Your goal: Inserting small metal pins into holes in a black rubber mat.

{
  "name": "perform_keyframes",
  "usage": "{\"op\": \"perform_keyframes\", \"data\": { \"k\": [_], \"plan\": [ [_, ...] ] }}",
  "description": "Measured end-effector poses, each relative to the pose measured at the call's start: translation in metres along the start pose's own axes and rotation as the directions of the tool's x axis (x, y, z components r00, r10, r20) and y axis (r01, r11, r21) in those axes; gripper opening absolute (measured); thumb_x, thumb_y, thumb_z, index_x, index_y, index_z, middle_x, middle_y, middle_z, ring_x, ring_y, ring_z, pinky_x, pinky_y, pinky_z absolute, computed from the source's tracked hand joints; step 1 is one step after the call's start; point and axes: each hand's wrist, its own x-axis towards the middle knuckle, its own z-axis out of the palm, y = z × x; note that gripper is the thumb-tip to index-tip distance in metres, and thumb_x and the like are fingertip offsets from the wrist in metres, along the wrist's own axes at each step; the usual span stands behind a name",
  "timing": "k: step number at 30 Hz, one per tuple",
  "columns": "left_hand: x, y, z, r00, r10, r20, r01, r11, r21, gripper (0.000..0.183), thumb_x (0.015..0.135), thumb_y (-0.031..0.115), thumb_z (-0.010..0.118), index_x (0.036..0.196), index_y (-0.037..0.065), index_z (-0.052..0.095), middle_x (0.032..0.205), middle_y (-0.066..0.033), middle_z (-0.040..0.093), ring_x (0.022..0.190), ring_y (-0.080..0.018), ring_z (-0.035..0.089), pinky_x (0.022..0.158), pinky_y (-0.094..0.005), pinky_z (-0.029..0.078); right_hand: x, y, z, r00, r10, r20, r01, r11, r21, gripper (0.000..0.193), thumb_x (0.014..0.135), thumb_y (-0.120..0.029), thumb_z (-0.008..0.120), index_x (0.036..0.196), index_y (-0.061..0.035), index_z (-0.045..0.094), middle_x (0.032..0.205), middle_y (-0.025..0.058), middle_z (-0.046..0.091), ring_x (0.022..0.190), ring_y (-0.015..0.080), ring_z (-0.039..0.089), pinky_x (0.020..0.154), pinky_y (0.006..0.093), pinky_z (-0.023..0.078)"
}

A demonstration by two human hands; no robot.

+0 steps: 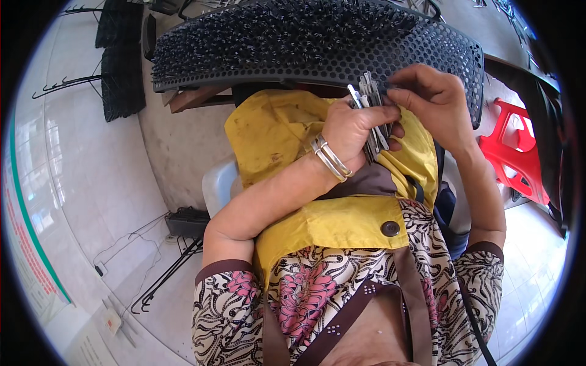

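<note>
My left hand point(357, 125), with two silver bangles at its wrist, is wrapped round a bundle of slim silver-grey metal pieces point(368, 97). The pieces lie roughly side by side, their upper ends sticking out past my thumb. Close by, my right hand point(433, 100) bends its thumb and forefinger together at the bundle's right side. Whatever lies between those fingertips is too small to make out. Just beyond both hands is a black perforated tray point(366, 70). Many small dark pieces with shiny tips point(274, 39) stand packed in its holes, leaving bare holes along the near edge and right end.
A yellow apron point(268, 131) covers my lap. To the right stands a red plastic stool point(516, 149). Black racks with hooked rods point(122, 79) are at the left wall, and a dark box with rods point(188, 222) rests on the floor. A worktop point(470, 27) lies far right.
</note>
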Motion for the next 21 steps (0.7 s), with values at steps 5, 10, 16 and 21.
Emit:
{"op": "perform_keyframes", "data": {
  "k": [5,10,16,21],
  "plan": [
    [0.004,-0.002,-0.003,0.999,-0.049,-0.009,0.048,0.994,-0.095,0.011,0.077,0.005,0.058,0.086,0.0,0.056,0.073,-0.0112,0.059,0.062,-0.0221,0.061,0.052,-0.0348,0.053,0.011,0.003,-0.008,0.924,-0.121,-0.362,0.063,0.984,-0.169,0.012,0.075,-0.003,0.065,0.086,-0.0003,0.062,0.074,-0.0009,0.062,0.069,0.0022,0.055,0.063,0.0166,0.044],
    [0.002,-0.004,-0.004,0.995,-0.044,-0.085,0.033,0.991,-0.133,0.013,0.078,0.004,0.053,0.09,0.0,0.054,0.077,-0.0141,0.06,0.063,-0.0255,0.061,0.052,-0.0364,0.053,0.035,0.016,-0.016,0.71,-0.502,-0.495,0.291,0.848,-0.442,0.014,0.075,-0.005,0.066,0.088,-0.0005,0.063,0.076,0.0007,0.063,0.068,0.0035,0.056,0.063,0.0169,0.044],
    [0.002,-0.007,-0.004,0.994,-0.018,-0.105,0.006,0.993,-0.118,0.013,0.077,0.003,0.055,0.089,0.0,0.054,0.075,-0.0108,0.057,0.06,-0.025,0.061,0.051,-0.0372,0.054,0.051,0.016,-0.009,0.584,-0.74,-0.332,0.365,0.605,-0.708,0.015,0.072,-0.003,0.068,0.085,-0.0006,0.062,0.077,0.0091,0.062,0.064,0.0156,0.06,0.06,0.0228,0.046],
    [0.002,-0.006,-0.006,0.993,0.003,-0.12,-0.013,0.996,-0.086,0.014,0.075,0.002,0.056,0.089,0.0,0.055,0.074,-0.0088,0.056,0.059,-0.0236,0.06,0.049,-0.0368,0.054,0.062,0.021,-0.006,0.513,-0.847,-0.141,0.458,0.409,-0.789,0.016,0.07,-0.002,0.067,0.085,-0.0007,0.06,0.077,0.0105,0.059,0.065,0.0238,0.058,0.058,0.0282,0.046]
  ]
}}
